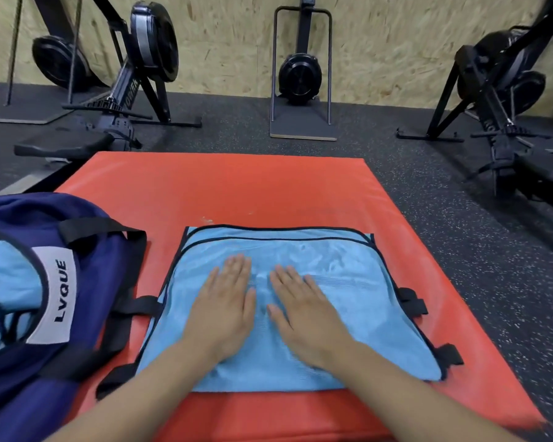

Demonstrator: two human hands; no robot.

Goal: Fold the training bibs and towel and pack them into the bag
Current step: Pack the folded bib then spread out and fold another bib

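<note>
Both the left hand and right hand lie flat, fingers straight, on the folded blue bib near the red mat's near edge, while the navy bag at its left edge is cut off, its blue contents unclear.

One head-worn wide-angle view looks forward and steeply down from close above the mat's near edge; the far edge, floor and wall fill the upper frame.
</note>
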